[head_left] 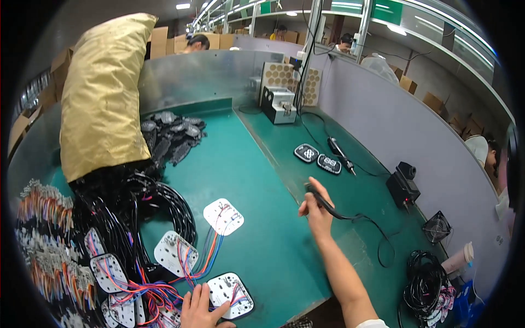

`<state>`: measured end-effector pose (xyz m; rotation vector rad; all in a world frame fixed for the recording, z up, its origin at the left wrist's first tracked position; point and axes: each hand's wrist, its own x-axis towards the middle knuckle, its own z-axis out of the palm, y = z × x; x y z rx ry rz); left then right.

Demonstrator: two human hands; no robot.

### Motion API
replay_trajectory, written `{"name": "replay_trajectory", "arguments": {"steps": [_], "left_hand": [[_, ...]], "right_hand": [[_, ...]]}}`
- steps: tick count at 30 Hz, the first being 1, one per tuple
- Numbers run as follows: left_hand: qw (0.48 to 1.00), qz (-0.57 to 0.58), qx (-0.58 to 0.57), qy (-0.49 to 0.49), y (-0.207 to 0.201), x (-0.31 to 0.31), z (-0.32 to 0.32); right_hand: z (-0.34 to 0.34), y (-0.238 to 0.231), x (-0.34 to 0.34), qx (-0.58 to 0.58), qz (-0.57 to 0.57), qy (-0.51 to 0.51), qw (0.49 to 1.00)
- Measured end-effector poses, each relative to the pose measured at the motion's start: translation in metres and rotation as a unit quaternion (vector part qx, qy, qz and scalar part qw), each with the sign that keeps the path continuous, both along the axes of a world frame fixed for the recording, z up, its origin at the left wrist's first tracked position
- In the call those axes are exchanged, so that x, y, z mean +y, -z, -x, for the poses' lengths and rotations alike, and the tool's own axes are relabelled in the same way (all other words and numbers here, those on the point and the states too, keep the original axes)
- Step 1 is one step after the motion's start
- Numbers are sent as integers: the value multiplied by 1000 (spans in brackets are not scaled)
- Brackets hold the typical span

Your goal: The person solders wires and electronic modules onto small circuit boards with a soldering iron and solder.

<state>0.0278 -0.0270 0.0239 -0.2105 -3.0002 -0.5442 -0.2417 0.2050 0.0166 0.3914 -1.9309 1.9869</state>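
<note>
My left hand [202,310] lies at the front edge with its fingers spread, the thumb touching a white rounded circuit board [232,295] that has red and blue wires on it. Raised over the right part of the table, my right hand [317,210] is closed round the black handle of a corded soldering iron [327,205]; its tip is hard to make out. Two more white boards, one farther off [223,217] and one to the left [174,252], lie with coloured wires running from them.
Bundled black cables and wired boards [109,273] crowd the left, beside stacked orange-and-white wire leads [49,240]. A yellow sack [106,93] stands behind them, near black plastic parts [172,134]. Rightward are an electric screwdriver [340,154], two black panels [328,163], a black soldering station [403,186] and coiled cable [424,281].
</note>
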Motion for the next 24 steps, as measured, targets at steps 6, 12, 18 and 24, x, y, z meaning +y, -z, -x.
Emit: {"name": "replay_trajectory", "arguments": {"steps": [6, 12, 18, 24], "left_hand": [[1000, 19, 9, 20, 21, 2, -2], [993, 99, 55, 35, 29, 1, -10], [960, 184, 184, 100, 23, -6, 11], [955, 4, 280, -100, 7, -19, -8]], "right_hand": [[157, 56, 112, 60, -465, 201, 860], [227, 58, 138, 135, -517, 67, 842], [264, 77, 192, 171, -635, 110, 745], [243, 47, 171, 216, -705, 140, 660]]}}
